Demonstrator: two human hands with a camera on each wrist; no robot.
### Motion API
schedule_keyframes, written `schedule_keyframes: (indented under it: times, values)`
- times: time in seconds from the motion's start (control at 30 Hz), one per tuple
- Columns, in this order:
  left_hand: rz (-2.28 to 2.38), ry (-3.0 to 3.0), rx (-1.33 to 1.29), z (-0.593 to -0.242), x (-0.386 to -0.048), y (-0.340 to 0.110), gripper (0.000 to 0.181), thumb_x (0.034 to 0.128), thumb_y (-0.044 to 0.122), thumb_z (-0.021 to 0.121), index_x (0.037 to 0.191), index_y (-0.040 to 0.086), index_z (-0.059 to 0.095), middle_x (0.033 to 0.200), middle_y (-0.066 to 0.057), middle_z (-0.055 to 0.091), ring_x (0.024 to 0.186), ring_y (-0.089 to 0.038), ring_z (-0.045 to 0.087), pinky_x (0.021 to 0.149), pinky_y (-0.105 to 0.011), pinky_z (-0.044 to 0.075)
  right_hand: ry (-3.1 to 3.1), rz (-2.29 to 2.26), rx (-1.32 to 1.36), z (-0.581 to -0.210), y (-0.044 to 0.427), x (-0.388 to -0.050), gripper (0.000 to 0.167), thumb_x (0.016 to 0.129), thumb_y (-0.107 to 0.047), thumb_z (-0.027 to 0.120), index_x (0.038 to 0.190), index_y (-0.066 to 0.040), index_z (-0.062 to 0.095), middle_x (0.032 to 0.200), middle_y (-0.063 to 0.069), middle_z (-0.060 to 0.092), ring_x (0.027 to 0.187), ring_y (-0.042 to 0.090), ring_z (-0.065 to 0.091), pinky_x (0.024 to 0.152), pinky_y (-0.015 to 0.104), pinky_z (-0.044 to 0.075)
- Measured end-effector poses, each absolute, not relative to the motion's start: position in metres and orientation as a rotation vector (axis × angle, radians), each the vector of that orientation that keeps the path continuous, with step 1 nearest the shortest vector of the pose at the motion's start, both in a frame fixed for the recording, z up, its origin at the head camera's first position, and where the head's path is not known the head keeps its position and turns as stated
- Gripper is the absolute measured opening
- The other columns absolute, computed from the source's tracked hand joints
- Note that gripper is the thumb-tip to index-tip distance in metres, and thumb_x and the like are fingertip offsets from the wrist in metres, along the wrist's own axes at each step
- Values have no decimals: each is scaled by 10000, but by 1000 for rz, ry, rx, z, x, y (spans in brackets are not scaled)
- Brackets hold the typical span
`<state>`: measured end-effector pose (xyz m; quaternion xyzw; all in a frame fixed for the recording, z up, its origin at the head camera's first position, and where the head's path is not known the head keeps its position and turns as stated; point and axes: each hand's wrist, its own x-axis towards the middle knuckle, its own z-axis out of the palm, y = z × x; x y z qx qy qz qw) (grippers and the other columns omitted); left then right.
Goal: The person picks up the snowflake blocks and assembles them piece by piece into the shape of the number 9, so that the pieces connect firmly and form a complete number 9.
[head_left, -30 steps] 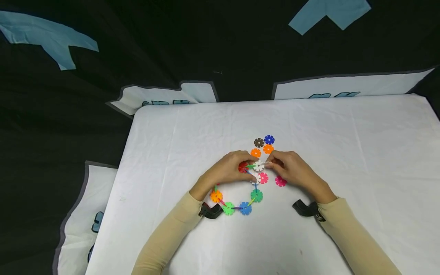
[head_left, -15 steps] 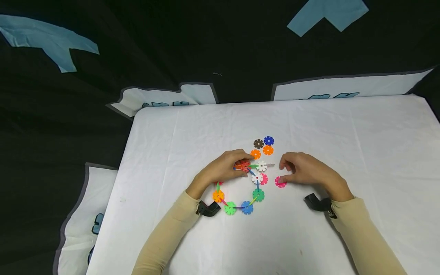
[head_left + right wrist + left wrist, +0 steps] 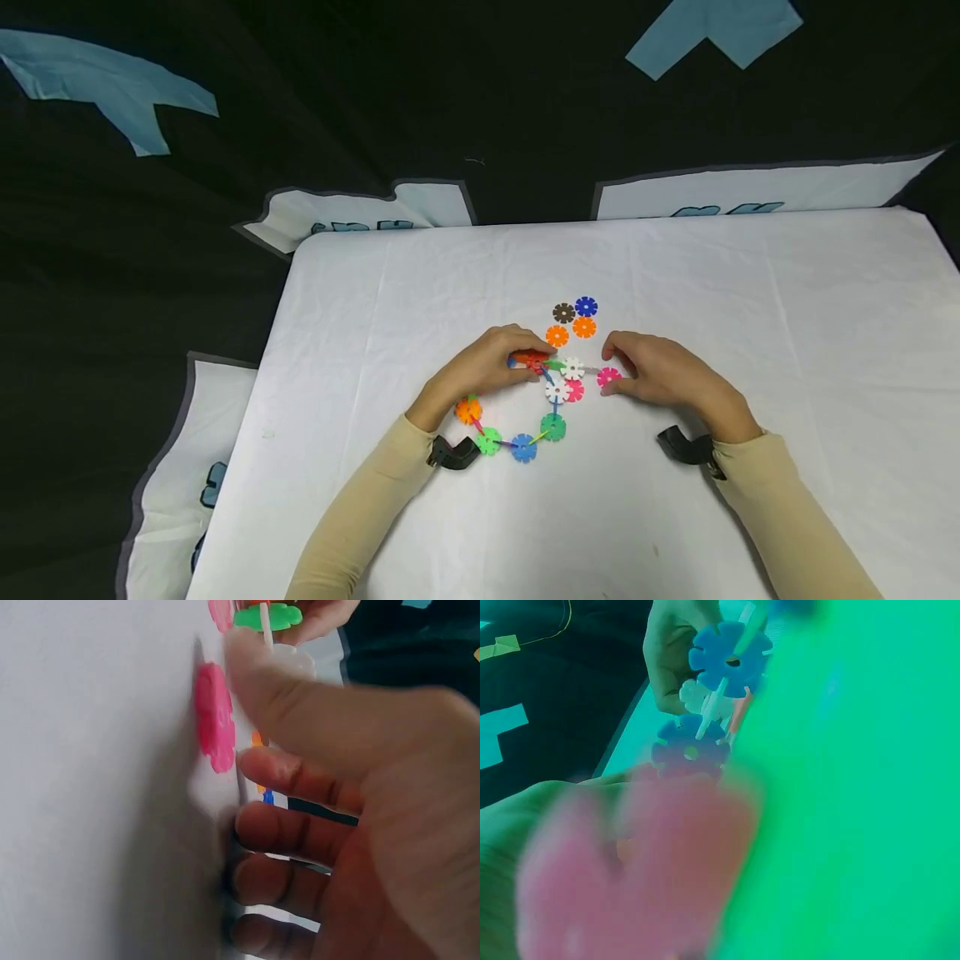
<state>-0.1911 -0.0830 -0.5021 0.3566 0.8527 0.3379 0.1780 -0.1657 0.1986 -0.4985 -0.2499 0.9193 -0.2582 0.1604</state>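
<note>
In the head view, my left hand [image 3: 491, 364] grips a red notched disc [image 3: 537, 367], part of a chain of interlocking plastic snowflake discs. The chain curves below it through a green disc [image 3: 553, 427], a blue disc [image 3: 524, 448], a light green disc [image 3: 488, 441] and an orange disc [image 3: 468, 410]. Two white discs sit to its right, one of them [image 3: 572, 369] with a pale disc edge-on at its right side. My right hand [image 3: 663, 371] has thumb and fingers curled round a loose pink disc [image 3: 215, 720], close to that pale piece.
Above the hands lie loose discs: brown [image 3: 564, 313], dark blue [image 3: 587, 307] and two orange ones, one here [image 3: 584, 327]. Another pink disc [image 3: 573, 391] lies beside the lower white disc. A white cloth covers the table [image 3: 750, 333].
My right hand has left the pale piece and moved right to the pink disc, which has then shifted up and left. The lower chain has swung slightly left and up.
</note>
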Motion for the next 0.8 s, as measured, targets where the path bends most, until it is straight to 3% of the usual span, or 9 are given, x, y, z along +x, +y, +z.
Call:
schedule_keyframes:
  times: [0.33, 0.43, 0.57, 0.8]
  values:
    - [803, 2418, 1022, -490, -188, -78, 438, 905, 193, 694, 1328, 129, 602, 1294, 8, 625, 1206, -147, 526, 1098, -345, 380, 2646, -706, -630, -499, 196, -163, 362, 765, -285, 846, 937, -85, 598, 725, -4, 504, 665, 137, 469, 609, 266, 415]
    - [789, 2428, 1076, -488, -187, -70, 484, 899, 280, 707, 1339, 118, 587, 1288, -2, 615, 1176, -142, 515, 1064, -354, 376, 2642, -724, -613, -500, 198, -163, 346, 783, -259, 833, 924, -80, 573, 717, -2, 509, 648, 136, 469, 591, 265, 411]
    - [703, 2477, 1136, -493, -183, -59, 543, 875, 425, 721, 1319, 135, 607, 1231, 5, 617, 1111, -134, 513, 971, -305, 402, 2624, -817, -610, -502, 202, -162, 249, 837, -154, 774, 930, -78, 556, 714, -8, 519, 644, 129, 469, 583, 254, 412]
    - [635, 2554, 1107, -497, -183, -62, 456, 871, 379, 738, 1267, 169, 654, 1183, 40, 648, 1045, -127, 518, 923, -287, 406, 2566, -1066, -580, -506, 208, -164, 95, 910, -29, 649, 982, -53, 593, 748, 6, 550, 675, 132, 475, 591, 225, 409]
